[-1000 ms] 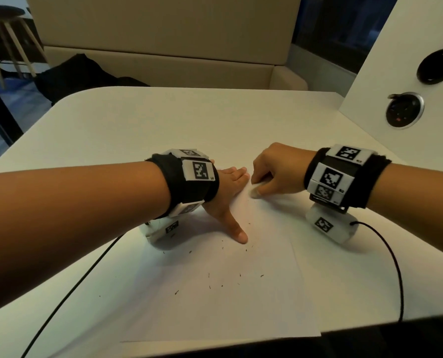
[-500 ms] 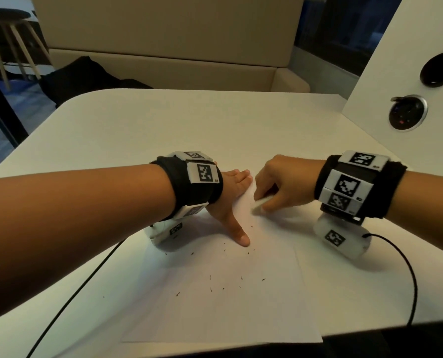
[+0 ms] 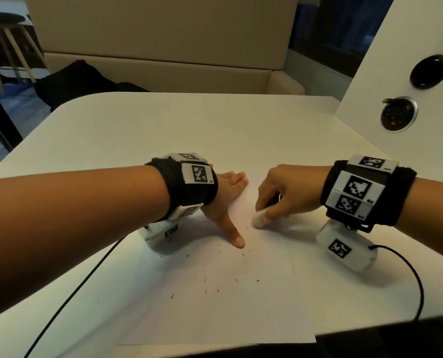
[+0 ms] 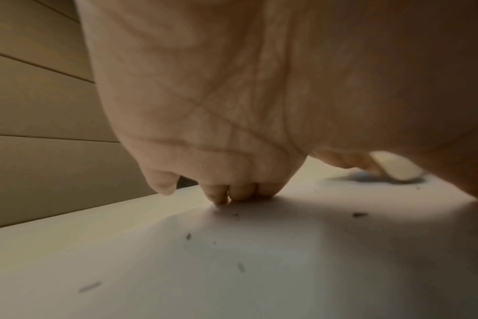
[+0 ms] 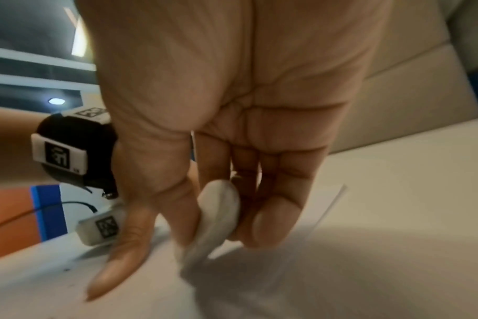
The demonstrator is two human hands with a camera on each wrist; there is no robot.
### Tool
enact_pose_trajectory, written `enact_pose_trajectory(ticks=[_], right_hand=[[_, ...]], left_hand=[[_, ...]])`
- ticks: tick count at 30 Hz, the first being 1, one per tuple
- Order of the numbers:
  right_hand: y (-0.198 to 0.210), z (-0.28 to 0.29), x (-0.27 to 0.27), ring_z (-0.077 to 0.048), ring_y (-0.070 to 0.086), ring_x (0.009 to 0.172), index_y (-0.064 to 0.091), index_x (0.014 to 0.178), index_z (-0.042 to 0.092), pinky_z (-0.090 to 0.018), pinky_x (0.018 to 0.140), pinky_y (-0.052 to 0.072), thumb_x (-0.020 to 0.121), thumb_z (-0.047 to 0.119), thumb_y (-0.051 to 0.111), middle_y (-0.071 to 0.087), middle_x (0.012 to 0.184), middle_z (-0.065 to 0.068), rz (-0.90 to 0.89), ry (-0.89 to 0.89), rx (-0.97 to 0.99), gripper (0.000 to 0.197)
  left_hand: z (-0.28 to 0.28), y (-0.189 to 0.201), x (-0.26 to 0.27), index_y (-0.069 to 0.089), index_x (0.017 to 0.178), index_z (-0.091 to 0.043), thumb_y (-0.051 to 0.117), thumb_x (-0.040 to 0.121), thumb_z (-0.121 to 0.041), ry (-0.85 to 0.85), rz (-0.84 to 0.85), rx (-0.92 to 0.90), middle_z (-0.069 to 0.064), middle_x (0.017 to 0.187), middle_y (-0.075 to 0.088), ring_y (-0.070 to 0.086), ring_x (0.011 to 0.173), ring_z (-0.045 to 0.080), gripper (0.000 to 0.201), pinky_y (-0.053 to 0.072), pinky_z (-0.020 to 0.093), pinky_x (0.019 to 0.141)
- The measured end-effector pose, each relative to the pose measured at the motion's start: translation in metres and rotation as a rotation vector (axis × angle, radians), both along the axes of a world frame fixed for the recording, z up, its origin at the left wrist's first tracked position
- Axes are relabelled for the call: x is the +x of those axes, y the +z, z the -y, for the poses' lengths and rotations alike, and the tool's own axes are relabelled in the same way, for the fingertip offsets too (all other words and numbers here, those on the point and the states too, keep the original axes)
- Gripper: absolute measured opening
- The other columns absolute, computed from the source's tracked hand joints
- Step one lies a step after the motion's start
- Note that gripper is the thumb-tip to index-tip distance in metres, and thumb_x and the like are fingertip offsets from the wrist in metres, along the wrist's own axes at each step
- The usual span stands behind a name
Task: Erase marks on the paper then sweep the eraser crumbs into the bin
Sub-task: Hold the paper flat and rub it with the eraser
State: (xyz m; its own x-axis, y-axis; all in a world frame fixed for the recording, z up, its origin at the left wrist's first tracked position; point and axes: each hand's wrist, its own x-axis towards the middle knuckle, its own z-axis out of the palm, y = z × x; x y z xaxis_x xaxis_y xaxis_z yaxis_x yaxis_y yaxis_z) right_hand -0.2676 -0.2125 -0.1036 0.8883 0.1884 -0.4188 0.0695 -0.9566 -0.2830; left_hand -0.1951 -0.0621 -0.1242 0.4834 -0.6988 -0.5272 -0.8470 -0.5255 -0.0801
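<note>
A white sheet of paper (image 3: pixel 215 306) lies on the white table (image 3: pixel 163 125), near its front edge. My left hand (image 3: pixel 228 195) lies flat on the paper's upper left part, fingers straight and thumb spread toward me. My right hand (image 3: pixel 280 195) pinches a white eraser (image 3: pixel 259 218) between thumb and fingers and holds it against the paper, just right of the left thumb. The right wrist view shows the rounded, worn eraser (image 5: pixel 219 218) in the fingertips. Dark eraser crumbs (image 3: pixel 215 282) are scattered over the paper's middle, and several crumbs (image 4: pixel 240 267) lie under my left palm. No bin is in view.
A white panel (image 3: pixel 409 86) with round sockets stands at the table's right edge. A beige sofa (image 3: pixel 163 47) sits behind the table, with a dark bag (image 3: pixel 78 78) on it. Black cables (image 3: pixel 416 280) run from both wrist cameras across the table.
My right hand has slid toward me and a little right over the paper, and the eraser now shows under its fingertips. The left hand has stayed flat in place.
</note>
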Motion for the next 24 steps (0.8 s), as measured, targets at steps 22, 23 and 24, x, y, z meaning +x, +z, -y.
enact_pose_trajectory(ticks=[22, 23, 24], right_hand=[[-0.002, 0.007, 0.011, -0.008, 0.051, 0.056, 0.075, 0.08, 0.024, -0.031, 0.06, 0.048, 0.082, 0.03, 0.067, 0.068, 0.067, -0.001, 0.221, -0.073, -0.102, 0.01], [-0.004, 0.01, 0.014, -0.013, 0.052, 0.059, 0.075, 0.08, 0.02, -0.035, 0.062, 0.05, 0.082, 0.028, 0.065, 0.069, 0.07, -0.006, 0.259, -0.099, -0.119, 0.013], [-0.005, 0.01, 0.013, -0.014, 0.052, 0.059, 0.075, 0.082, 0.019, -0.036, 0.063, 0.05, 0.082, 0.029, 0.065, 0.069, 0.071, -0.007, 0.274, -0.111, -0.12, 0.015]], left_hand=[[0.015, -0.008, -0.005, -0.02, 0.154, -0.014, 0.064, 0.067, -0.079, -0.016, -0.003, -0.073, 0.002, 0.164, -0.017, -0.01, 0.151, 0.02, 0.137, -0.006, 0.044, 0.119], [0.015, -0.007, -0.006, -0.019, 0.154, -0.014, 0.063, 0.067, -0.079, -0.016, -0.002, -0.071, 0.003, 0.164, -0.016, -0.01, 0.151, 0.02, 0.136, -0.006, 0.044, 0.119], [0.015, -0.006, -0.006, -0.019, 0.154, -0.014, 0.063, 0.067, -0.079, -0.017, -0.002, -0.07, 0.003, 0.164, -0.016, -0.01, 0.151, 0.02, 0.136, -0.006, 0.044, 0.119]])
